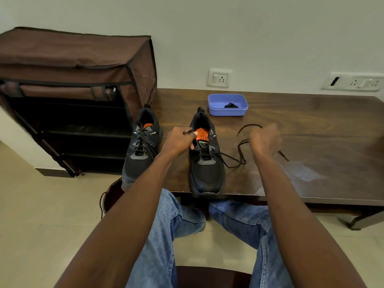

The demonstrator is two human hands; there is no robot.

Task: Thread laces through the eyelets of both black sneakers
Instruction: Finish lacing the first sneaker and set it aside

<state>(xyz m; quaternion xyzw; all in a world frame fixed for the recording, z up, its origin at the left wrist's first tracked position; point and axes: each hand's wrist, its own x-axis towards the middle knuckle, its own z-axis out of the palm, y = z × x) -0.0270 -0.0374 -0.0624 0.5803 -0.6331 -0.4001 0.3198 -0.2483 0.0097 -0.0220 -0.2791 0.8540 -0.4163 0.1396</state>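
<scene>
At centre frame we have the right sneaker point(205, 161) on the tabletop point(311, 125), toe toward us at the near edge, its long axis running away toward the wall. Our left hand point(179, 140) is closed in a pinch at the upper eyelets beside the orange tongue label, apparently holding a lace end, so it is the nearer hand to the work. Our right hand point(265, 140), blurred, is curled shut around the black lace point(239, 156), which trails rightward from the shoe's lower eyelets in loose loops. Only those lower rows look threaded; we judge the upper ones remain. The left sneaker point(142, 146), left of centre, appears fully laced. Behind, a blue tub point(214, 109) holds a small dark bundle, perhaps another lace; we cannot tell.
</scene>
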